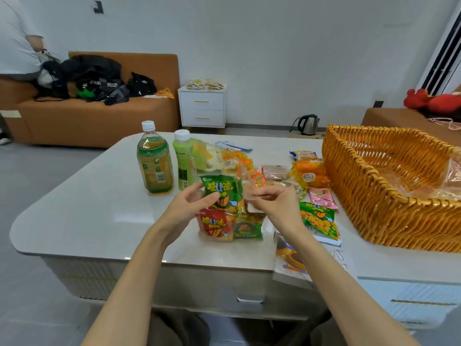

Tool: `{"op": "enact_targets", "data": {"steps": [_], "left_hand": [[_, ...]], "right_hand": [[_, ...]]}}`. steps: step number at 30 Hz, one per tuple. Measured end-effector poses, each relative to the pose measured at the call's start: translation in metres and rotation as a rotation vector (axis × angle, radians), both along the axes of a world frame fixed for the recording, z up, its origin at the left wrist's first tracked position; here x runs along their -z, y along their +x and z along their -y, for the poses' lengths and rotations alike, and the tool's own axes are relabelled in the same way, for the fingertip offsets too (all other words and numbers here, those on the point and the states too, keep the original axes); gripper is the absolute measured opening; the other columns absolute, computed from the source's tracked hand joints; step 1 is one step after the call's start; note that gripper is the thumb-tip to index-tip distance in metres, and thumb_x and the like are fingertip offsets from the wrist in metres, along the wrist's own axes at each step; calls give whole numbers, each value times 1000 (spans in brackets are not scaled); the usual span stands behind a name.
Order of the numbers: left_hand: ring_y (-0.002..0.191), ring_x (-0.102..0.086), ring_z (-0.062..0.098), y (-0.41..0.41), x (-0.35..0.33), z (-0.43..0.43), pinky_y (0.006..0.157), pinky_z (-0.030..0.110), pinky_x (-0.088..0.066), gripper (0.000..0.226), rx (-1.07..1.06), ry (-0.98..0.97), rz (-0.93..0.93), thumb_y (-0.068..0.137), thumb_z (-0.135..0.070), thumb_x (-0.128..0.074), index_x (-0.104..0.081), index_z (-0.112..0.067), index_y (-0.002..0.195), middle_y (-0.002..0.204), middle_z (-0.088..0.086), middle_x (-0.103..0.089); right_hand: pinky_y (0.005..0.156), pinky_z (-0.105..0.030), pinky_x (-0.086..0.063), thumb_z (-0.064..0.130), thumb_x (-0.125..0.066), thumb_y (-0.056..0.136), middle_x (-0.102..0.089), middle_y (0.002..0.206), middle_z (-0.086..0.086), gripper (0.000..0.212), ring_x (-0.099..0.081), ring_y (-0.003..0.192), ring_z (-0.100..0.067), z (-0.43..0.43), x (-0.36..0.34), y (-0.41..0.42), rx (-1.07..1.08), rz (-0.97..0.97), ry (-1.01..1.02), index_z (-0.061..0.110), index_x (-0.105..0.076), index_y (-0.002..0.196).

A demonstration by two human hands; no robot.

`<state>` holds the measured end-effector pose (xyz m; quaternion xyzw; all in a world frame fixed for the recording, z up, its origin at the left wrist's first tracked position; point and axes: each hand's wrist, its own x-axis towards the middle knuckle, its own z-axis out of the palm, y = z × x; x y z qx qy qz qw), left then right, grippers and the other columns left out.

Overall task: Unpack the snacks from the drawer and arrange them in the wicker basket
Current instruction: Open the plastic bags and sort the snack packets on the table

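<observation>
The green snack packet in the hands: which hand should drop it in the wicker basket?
Probably the right hand. The orange wicker basket sits on the right side of the table, nearer that hand, though the left hand fingers currently hold the green snack packet.

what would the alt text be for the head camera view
A person's left hand holds up a green snack packet over a white table while the right hand pinches something small beside it. More snack packets and two green drink bottles lie around; a wicker basket stands at right.
</observation>
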<state>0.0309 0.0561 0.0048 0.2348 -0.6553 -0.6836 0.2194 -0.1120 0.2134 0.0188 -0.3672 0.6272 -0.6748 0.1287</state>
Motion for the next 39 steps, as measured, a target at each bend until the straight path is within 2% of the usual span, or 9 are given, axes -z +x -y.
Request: {"op": "enact_targets", "data": {"steps": [5,13,19,23,26,29,32,36,39], "left_hand": [[107,-66,17,1,-1,-3,86,31,-51,70,16,18,-29,65,-37,-85,-56,-19,127,115,0,-71],[99,-69,20,-2,1,-1,88,38,-54,77,-43,-53,22,45,-45,-87,-65,-22,115,105,0,-74],[92,-70,22,0,2,2,83,36,-55,30,-175,-43,25,76,-23,-79,-64,-27,102,103,2,-73],[93,-69,20,0,-2,0,83,34,-54,28,-140,-110,35,79,-24,-75,-62,-30,104,102,-2,-72],[91,-70,16,-4,-4,-1,75,28,-53,32,-120,-124,34,78,-26,-76,-60,-27,106,101,-4,-72],[91,-69,17,-7,-5,-5,75,27,-52,28,-130,-128,48,78,-31,-74,-59,-26,102,98,-3,-72],[101,-67,21,-7,-1,-2,90,36,-52,44,-139,-107,53,72,-46,-75,-59,-25,108,109,2,-70],[121,-56,27,-8,4,1,103,49,-44,125,-153,-96,78,40,-80,-77,-43,-15,141,136,8,-55],[122,-54,27,-12,1,-3,105,49,-42,128,-164,-95,68,38,-81,-74,-42,-13,142,136,6,-55]], "right_hand": [[68,-30,-56,9,-77,80,-74,79,-3,5,-66,69,-17,4,-5,3,-2,54,-22,13,-77,81],[76,-29,-59,5,-63,90,-76,85,1,14,-70,77,-8,5,-11,6,-158,205,3,13,-71,98],[86,-30,-54,1,-56,93,-71,107,4,30,-66,98,-6,-13,-7,-23,14,-31,123,21,-63,113],[100,-34,-42,7,-50,93,-62,125,3,36,-53,118,-15,-45,-2,-55,391,-546,494,19,-60,126],[102,-39,-36,23,-46,99,-59,130,-15,35,-50,121,-32,-60,14,-85,447,-527,797,7,-56,128],[102,-36,-35,52,-41,97,-49,141,-15,61,-45,128,-33,-66,34,-104,296,-415,1110,7,-42,139],[87,-33,-45,66,-51,86,-61,114,-9,73,-57,103,-25,-70,42,-109,284,-329,1077,6,-51,128],[77,-43,-54,57,-72,75,-63,93,-2,53,-61,83,-19,-75,43,-104,339,-349,904,16,-52,100],[79,-44,-54,44,-82,70,-60,100,-2,55,-60,89,-20,-75,36,-99,338,-354,792,18,-46,101]]}}
